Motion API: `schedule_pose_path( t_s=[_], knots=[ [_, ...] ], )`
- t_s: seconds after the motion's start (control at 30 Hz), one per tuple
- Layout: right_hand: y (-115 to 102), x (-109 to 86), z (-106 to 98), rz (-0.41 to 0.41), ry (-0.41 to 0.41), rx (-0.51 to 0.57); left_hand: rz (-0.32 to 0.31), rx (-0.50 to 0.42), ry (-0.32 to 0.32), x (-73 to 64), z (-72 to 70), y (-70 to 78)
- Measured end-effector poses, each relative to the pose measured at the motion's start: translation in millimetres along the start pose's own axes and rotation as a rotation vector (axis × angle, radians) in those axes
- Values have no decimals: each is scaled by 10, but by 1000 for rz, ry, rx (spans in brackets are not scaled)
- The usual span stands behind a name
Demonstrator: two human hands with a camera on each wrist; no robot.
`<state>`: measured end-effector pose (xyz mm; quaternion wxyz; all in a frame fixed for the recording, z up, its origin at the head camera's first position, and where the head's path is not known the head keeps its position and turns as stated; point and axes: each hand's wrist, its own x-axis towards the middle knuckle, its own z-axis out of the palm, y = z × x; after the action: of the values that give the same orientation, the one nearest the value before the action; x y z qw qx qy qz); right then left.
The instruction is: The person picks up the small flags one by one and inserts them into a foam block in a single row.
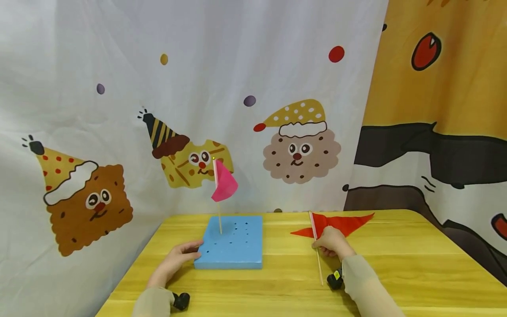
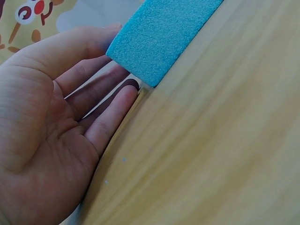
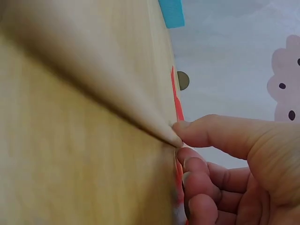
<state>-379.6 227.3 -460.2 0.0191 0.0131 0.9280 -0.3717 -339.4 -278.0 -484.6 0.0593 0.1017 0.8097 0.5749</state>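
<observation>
Red flag (image 1: 352,223): pinched by its stick (image 1: 319,266) between thumb and fingers of right hand (image 1: 332,241), low at table (image 1: 289,290). Spreads to both sides of grip, bare stick on near side. Well left of grip: blue block (image 1: 235,252), pink flag (image 1: 225,182) standing in it; beyond, at block's left edge, left hand (image 1: 180,257), fingers relaxed.

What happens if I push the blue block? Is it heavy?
The blue block is probably light, since its grainy side looks like foam. It would likely slide rather than tip, because it lies wide and flat on the table. The pink flag might wobble on its thin stick.
</observation>
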Motion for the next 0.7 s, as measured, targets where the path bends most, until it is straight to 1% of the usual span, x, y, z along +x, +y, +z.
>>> schedule_pose_path(
  t_s=[0.1, 0.2, 0.3, 0.37, 0.5, 0.6, 0.7],
  knots=[
    [5, -4, 0, 8, 11, -3, 1, -6, 0, -3, 9, -4],
    [7, 1, -9, 18, 18, 17, 4, -3, 4, -10, 12, 0],
    [5, -2, -21, 27, 23, 67, 7, 2, 6, -17, 9, 3],
    [5, -3, -36, 41, 26, 123, 8, 1, 8, -11, 6, 9],
    [2, -5, -64, 91, 28, 227, 6, -4, 12, -3, 5, 21],
    [7, -4, -74, 123, 16, 266, 6, -4, 3, -11, 4, 26],
    [18, -8, -71, 135, 2, 302, 2, 5, -6, -23, 7, 18]
  ],
)
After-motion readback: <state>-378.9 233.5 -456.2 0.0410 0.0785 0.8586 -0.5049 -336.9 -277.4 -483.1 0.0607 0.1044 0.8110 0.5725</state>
